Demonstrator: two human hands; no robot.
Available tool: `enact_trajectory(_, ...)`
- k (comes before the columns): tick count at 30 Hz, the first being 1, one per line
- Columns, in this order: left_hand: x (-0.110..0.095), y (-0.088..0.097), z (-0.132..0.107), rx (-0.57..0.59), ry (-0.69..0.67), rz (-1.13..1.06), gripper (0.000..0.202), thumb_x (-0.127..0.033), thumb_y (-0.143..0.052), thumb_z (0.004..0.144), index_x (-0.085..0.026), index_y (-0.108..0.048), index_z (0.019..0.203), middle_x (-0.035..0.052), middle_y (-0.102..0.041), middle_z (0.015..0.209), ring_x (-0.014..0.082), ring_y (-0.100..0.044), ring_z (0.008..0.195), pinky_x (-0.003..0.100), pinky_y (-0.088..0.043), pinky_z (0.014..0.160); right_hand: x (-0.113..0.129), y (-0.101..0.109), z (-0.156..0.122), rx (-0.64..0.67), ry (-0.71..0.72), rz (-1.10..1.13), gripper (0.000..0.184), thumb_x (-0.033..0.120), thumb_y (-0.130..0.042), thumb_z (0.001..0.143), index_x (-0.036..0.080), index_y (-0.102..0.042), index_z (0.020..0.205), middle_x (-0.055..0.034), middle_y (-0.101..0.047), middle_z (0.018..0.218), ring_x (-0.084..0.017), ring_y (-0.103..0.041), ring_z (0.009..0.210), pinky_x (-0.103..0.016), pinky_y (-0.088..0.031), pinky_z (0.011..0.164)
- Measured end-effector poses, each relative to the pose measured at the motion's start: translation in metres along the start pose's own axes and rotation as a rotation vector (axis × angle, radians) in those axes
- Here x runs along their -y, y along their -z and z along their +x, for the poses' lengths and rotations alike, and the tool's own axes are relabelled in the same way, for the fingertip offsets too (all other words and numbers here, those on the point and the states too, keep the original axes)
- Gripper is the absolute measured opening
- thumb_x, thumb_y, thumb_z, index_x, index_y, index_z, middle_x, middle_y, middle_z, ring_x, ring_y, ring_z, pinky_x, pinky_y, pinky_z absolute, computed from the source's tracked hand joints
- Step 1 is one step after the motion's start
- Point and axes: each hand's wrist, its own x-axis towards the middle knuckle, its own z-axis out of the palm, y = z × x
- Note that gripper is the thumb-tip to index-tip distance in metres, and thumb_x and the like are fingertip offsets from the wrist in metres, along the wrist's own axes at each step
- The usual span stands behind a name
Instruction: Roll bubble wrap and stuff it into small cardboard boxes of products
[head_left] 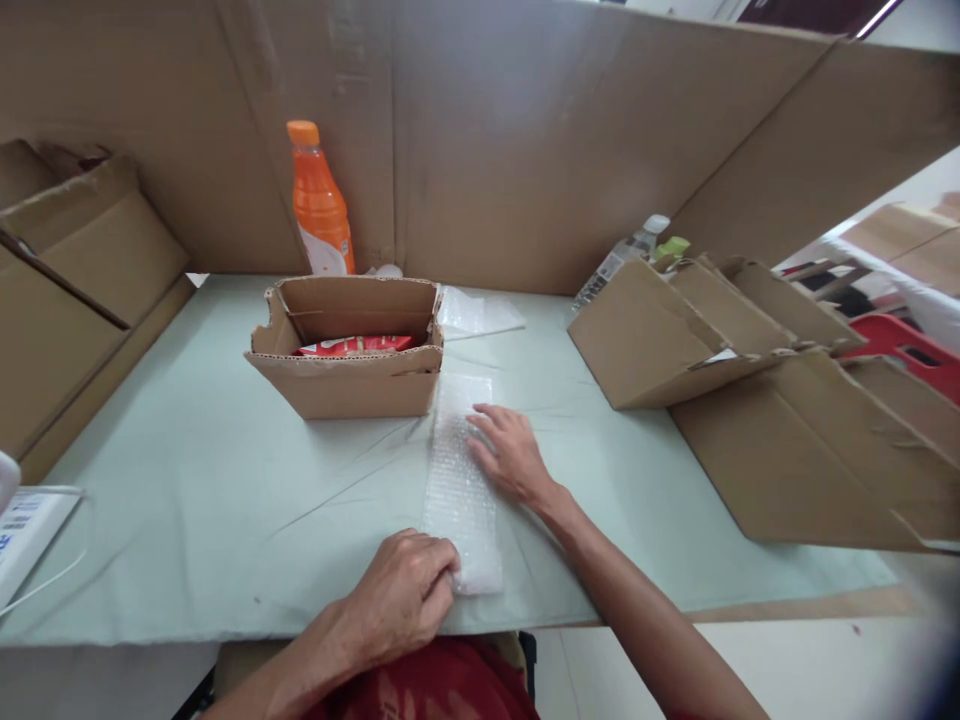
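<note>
Smoothing the bubble wrap (459, 490) on the surface (225, 500) near the box (360, 392) probably calls for light, even pressure: right hand (516, 455) resting on it, fingers apart; left hand (405, 585) curled at its near-left edge, whether clamped I cannot tell

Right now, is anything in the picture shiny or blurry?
In the head view, pale glare washes the cardboard wall's upper middle; in the head view, the bubble wrap has small whitish glints; in the head view, the lower right corner is dark and blurred.
</note>
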Motion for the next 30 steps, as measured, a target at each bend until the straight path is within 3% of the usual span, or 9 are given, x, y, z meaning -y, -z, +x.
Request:
enact_trajectory(3, 0.001, -0.001, 0.004, -0.033, 0.042, -0.052, 0.024, -0.015, -0.049, 0.084, -0.021, -0.064, 0.102, 0.0017, -0.072, 0.080, 0.0185, -0.066, 0.073, 0.029, -0.047, 0.071, 0.010, -0.004, -0.006, 0.123, 0.005, 0.029, 0.032, 0.026, -0.057, 0.093, 0.020, -0.065, 0.124, -0.0146, -0.059, 0.140, -0.032, -0.053, 0.127, -0.049, -0.043, 0.099)
enact_trajectory(8, 0.007, 0.005, 0.018, -0.093, 0.142, -0.037, 0.039, -0.022, -0.047, 0.091, -0.020, -0.057, 0.129, 0.0028, -0.074, 0.090, 0.0158, -0.064, 0.066, 0.027, -0.050, 0.067, 0.011, 0.018, -0.027, -0.003, -0.101, 0.317, 0.027, 0.029, -0.055, 0.096, 0.023, -0.066, 0.120, -0.0115, -0.066, 0.131, -0.028, -0.060, 0.122, -0.047, -0.046, 0.101)
enact_trajectory(13, 0.022, 0.003, 0.038, -0.072, 0.139, 0.114, 0.049, -0.021, -0.053, 0.088, -0.019, -0.051, 0.137, 0.0041, -0.075, 0.095, 0.0172, -0.067, 0.068, 0.029, -0.053, 0.071, 0.046, 0.047, -0.073, -0.105, -0.036, 0.412, 0.021, 0.023, -0.057, 0.095, 0.025, -0.066, 0.113, -0.0075, -0.072, 0.113, -0.024, -0.065, 0.109, -0.042, -0.049, 0.093)
enact_trajectory(16, 0.029, -0.001, 0.046, -0.046, 0.091, 0.207, 0.056, -0.021, -0.055, 0.087, -0.020, -0.045, 0.142, 0.0053, -0.075, 0.097, 0.0207, -0.071, 0.080, 0.032, -0.055, 0.076, 0.071, 0.042, -0.097, -0.052, 0.059, 0.321, 0.025, 0.025, -0.062, 0.091, 0.024, -0.064, 0.115, -0.0093, -0.070, 0.117, -0.026, -0.064, 0.109, -0.044, -0.048, 0.090)
enact_trajectory(19, 0.033, -0.002, 0.049, -0.056, 0.036, 0.279, 0.060, -0.020, -0.056, 0.088, -0.019, -0.039, 0.146, 0.0086, -0.073, 0.106, 0.0246, -0.070, 0.094, 0.039, -0.055, 0.086, 0.084, 0.025, -0.112, 0.031, 0.059, 0.193, 0.036, 0.029, -0.066, 0.088, 0.023, -0.061, 0.123, -0.0124, -0.066, 0.126, -0.031, -0.059, 0.116, -0.048, -0.046, 0.093)
enact_trajectory(22, 0.035, 0.001, 0.047, -0.121, 0.021, 0.294, 0.056, -0.020, -0.052, 0.091, -0.017, -0.040, 0.145, 0.0129, -0.068, 0.117, 0.0273, -0.066, 0.105, 0.045, -0.054, 0.093, 0.089, 0.014, -0.117, 0.021, 0.001, 0.094, 0.034, 0.023, -0.063, 0.090, 0.022, -0.061, 0.123, -0.0134, -0.065, 0.128, -0.031, -0.057, 0.118, -0.048, -0.045, 0.092)
enact_trajectory(27, 0.039, 0.005, 0.031, -0.269, 0.016, 0.174, 0.054, -0.014, -0.048, 0.090, -0.021, -0.041, 0.144, 0.0125, -0.058, 0.134, 0.0257, -0.057, 0.124, 0.044, -0.049, 0.104, 0.091, 0.013, -0.114, 0.027, -0.021, 0.041, 0.036, 0.025, -0.063, 0.090, 0.024, -0.061, 0.126, -0.0134, -0.061, 0.135, -0.032, -0.054, 0.120, -0.047, -0.044, 0.092)
enact_trajectory(30, 0.040, 0.010, 0.018, -0.229, -0.061, 0.168, 0.054, -0.010, -0.050, 0.085, -0.019, -0.048, 0.138, 0.0141, -0.055, 0.140, 0.0278, -0.052, 0.128, 0.047, -0.045, 0.108, 0.088, 0.014, -0.112, 0.065, -0.005, 0.042, 0.030, 0.023, -0.061, 0.092, 0.023, -0.063, 0.122, -0.0123, -0.064, 0.132, -0.031, -0.056, 0.119, -0.045, -0.044, 0.091)
